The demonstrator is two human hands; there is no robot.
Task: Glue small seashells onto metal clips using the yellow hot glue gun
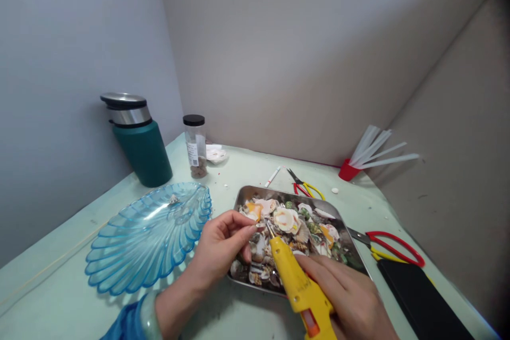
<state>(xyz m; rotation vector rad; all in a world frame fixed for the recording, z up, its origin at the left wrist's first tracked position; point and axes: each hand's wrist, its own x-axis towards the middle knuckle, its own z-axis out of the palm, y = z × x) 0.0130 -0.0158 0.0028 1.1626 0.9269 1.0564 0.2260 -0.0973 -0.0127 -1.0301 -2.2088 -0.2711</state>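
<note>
Between the thumb and forefinger of my left hand (pixel 223 241) is a small pale shell (pixel 260 225). My right hand (pixel 345 289) is wrapped round a yellow hot glue gun (pixel 297 279), its metal nozzle tip close to that shell; whether they touch I cannot tell. Beneath both hands lies a metal tray (pixel 356 257) heaped with mixed seashells (pixel 286 220), some white, some orange, some green. To the left stands a blue, clear, shell-shaped dish (pixel 147 239), with one small speckled shell (pixel 173 199) on it.
A teal bottle (pixel 143 154) and a black-lidded jar (pixel 195 146) stand at the back left. Glue sticks (pixel 374 149) lean in a red cup (pixel 349 170). Pliers (pixel 305 187) lie behind the tray; red-and-yellow-handled scissors (pixel 392 247) and a black flat object (pixel 418 300) lie right.
</note>
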